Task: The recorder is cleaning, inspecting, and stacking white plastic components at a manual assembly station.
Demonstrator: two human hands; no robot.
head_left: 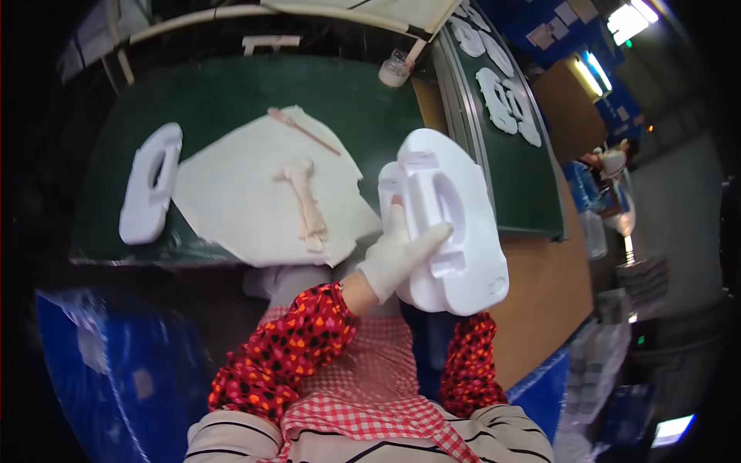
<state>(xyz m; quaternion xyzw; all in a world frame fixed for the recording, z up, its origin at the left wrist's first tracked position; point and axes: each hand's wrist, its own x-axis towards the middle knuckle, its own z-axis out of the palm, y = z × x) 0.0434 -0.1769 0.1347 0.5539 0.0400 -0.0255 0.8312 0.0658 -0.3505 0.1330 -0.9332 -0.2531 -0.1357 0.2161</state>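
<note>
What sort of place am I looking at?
Probably a factory workstation: white parts lie on what looks like a conveyor, beside a green bench; the gloved left hand holds a white piece.

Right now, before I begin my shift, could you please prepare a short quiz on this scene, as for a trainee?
1. True or false: the left grip wears no glove.
2. Choose one. On the table, to the left of the sheet, lies: A) the jar; B) a white part; C) a stick.
3. Short answer: why can the right grip not be seen?

Key:
1. False: it wears a pale glove.
2. B.
3. The held part seems to hide it; only the right sleeve shows.
</note>
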